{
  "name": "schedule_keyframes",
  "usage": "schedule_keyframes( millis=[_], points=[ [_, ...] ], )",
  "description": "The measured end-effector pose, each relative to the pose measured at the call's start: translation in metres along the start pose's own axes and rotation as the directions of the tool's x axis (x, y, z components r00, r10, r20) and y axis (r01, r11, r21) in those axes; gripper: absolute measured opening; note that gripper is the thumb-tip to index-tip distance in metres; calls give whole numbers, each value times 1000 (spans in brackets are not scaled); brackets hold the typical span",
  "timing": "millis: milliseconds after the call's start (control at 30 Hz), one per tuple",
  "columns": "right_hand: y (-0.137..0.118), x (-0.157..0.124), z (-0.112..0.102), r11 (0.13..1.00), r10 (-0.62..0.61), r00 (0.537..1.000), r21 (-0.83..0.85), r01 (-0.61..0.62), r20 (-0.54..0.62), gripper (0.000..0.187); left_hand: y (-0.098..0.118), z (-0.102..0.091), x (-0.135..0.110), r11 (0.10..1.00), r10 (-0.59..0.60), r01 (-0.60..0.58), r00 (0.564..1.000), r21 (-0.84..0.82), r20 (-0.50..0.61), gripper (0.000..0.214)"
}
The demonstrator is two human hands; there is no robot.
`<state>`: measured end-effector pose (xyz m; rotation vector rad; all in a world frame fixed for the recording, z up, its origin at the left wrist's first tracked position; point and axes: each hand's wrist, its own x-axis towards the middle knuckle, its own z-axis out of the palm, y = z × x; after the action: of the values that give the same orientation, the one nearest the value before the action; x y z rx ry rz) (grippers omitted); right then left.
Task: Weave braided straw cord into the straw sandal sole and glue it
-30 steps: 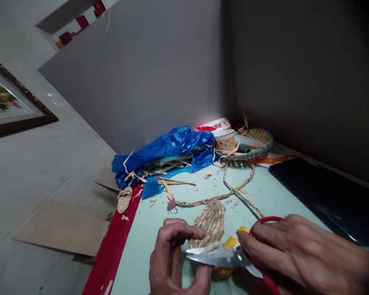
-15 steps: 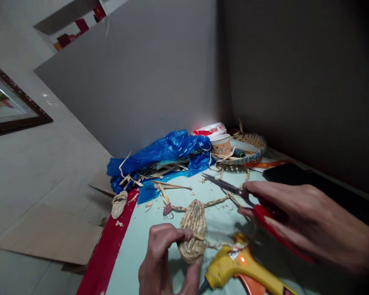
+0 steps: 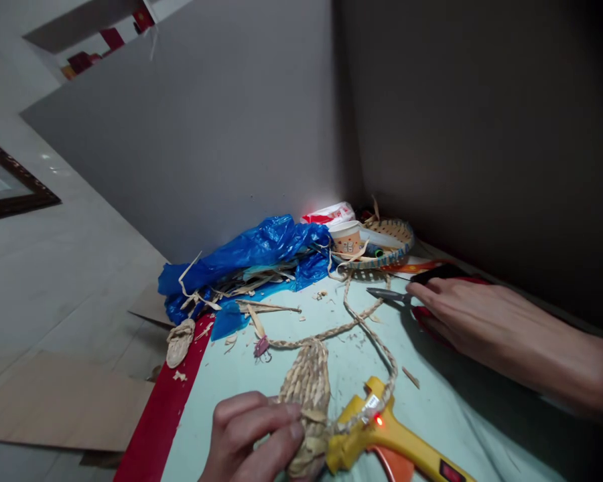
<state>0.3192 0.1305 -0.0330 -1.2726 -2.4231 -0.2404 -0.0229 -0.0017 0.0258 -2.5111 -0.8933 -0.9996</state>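
Note:
My left hand pinches a small woven straw sole between thumb and fingers near the bottom of the view. A flat strip of straw crosses the sole close to my fingertips. My right hand is closed over a pair of red-handled scissors, low over the table on the right, blades pointing left. A braided straw cord loops across the tabletop beyond the sole, and part of it lies over a yellow glue gun whose red light is lit. The gun's nozzle is hidden.
A blue plastic bag with straw strips lies at the back. Beside it, a paper cup stands at a woven basket. A small straw slipper rests on the table's red left edge. Grey panels rise behind.
My right hand has moved away from the sole with the scissors and lowered them to the right side of the table. My left hand has brought the sole lower and nearer.

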Motion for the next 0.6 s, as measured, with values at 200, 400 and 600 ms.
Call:
schedule_keyframes(
  millis=[200, 400, 600],
  points=[
    [-15, 7, -7, 994, 88, 983, -73, -77, 160, 11, 0, 8, -1, 999, 33, -33, 999, -11, 42, 34],
    [-14, 2, 1, 998, 46, 967, -46, -36, 249, 6, 3, 16, -6, 998, -24, 24, 1000, -62, -10, 38],
    [-67, 3, -38, 934, -131, 991, 340, 110, 40, 20, 16, 25, -2, 986, -88, 91, 996, -138, 28, 27]
  ],
)
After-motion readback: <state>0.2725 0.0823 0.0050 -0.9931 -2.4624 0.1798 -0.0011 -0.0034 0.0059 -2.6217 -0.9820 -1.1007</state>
